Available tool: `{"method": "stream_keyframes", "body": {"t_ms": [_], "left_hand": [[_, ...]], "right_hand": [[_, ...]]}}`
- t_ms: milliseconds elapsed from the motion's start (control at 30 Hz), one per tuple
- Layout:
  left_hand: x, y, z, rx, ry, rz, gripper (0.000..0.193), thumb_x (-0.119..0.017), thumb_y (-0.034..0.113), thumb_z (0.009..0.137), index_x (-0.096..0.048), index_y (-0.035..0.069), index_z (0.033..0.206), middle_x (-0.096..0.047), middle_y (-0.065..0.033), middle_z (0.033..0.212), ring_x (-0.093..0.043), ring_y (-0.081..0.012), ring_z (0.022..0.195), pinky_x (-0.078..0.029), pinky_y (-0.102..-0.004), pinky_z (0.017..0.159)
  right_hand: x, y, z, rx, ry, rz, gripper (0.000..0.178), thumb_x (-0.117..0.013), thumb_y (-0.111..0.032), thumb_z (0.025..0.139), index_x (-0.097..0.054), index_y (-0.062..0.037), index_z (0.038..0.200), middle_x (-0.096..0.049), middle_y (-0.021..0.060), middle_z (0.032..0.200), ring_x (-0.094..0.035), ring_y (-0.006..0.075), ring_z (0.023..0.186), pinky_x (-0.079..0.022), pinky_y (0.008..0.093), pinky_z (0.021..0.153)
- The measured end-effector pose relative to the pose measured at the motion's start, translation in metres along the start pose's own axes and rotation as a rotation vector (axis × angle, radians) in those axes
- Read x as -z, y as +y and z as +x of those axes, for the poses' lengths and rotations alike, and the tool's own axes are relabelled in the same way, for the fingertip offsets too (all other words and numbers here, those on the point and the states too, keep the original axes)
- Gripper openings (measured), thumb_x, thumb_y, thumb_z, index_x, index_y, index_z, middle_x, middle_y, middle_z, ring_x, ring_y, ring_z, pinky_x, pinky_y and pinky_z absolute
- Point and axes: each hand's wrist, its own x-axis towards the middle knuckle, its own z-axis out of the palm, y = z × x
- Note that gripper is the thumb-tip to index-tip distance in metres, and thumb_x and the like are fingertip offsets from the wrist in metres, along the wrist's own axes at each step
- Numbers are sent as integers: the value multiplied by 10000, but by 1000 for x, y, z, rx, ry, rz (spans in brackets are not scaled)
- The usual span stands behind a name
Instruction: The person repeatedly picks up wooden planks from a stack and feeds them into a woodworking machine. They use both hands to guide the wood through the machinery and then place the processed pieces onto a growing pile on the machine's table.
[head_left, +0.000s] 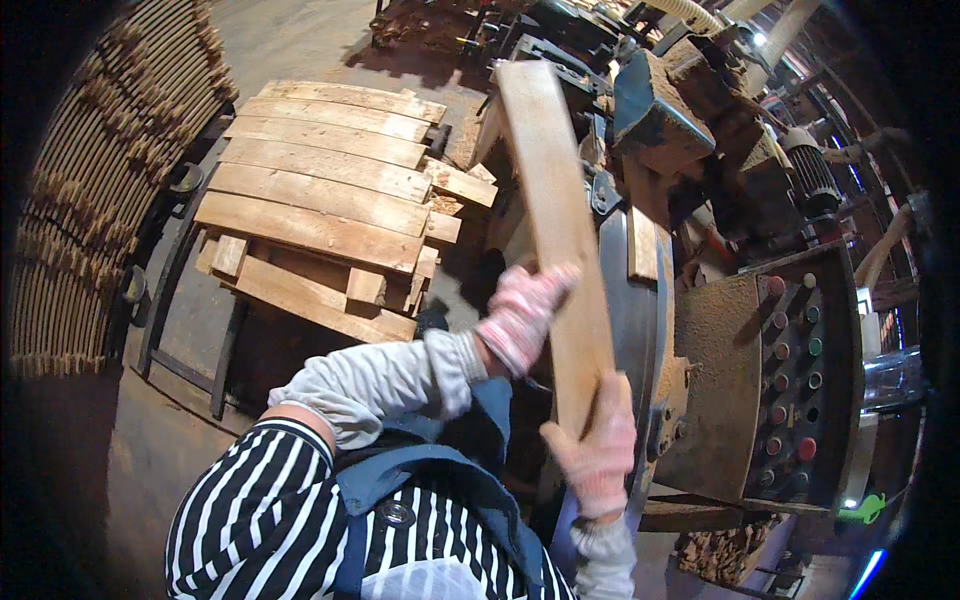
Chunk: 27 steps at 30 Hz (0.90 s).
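A long, pale wooden board [560, 200] lies lengthwise in front of me, held up along the left side of a machine's metal bed [632, 330]. My left hand [528, 315], in a pink and white glove, is closed on the board's left edge around its middle. At the near end, my right hand [597, 450], gloved alike, grips the board with its thumb on the left and fingers along the right edge. Slight blur softens the right fingers. Another wooden piece [642, 245] rests on the bed, its far end running under the machine's blue, sawdust-covered housing [655, 105].
To the left, several boards [320, 180] are stacked in layers on a low metal frame [215, 370]. Beyond stands a tall stack of thin wooden strips [110, 190]. A control panel [800, 370] with coloured buttons and a sawdust-strewn surface [715, 350] are at the right.
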Motion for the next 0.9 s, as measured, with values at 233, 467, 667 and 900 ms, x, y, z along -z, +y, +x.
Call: {"method": "stream_keyframes", "body": {"t_ms": [233,467,667,900], "left_hand": [[-35,-56,-30,181,-365,518,553,-809,394,920,-617,-6,1252,-699,-137,1100,-664,-228,1017,-555,-405,903],[135,106,292,-1185,-50,1172,532,-733,453,985,-630,57,1326,-725,-207,1128,-690,-417,1094,-535,-512,972],[263,261,460,-452,303,2413,671,-617,523,1015,-542,98,1530,-609,-225,1486,-579,-430,1354,-466,-529,1135],[308,294,460,-170,41,2435,758,-586,704,953,-687,44,1314,-693,-255,1308,-629,-419,1242,-465,-490,1076]], "right_hand": [[-15,21,-113,-437,217,-157,981,-871,-278,699,-486,4,1556,-550,291,1489,-550,481,1345,-440,532,1172],[3,24,-142,-607,107,-163,741,-782,-324,911,-537,-10,1535,-598,301,1433,-575,465,1316,-446,556,1147],[-40,75,-49,-648,391,-436,839,-798,-440,946,-483,19,1574,-515,306,1546,-496,520,1387,-405,579,1170],[-67,124,145,-409,586,16,817,-652,-157,945,-316,8,1672,-374,244,1659,-407,375,1511,-331,470,1256]]}}
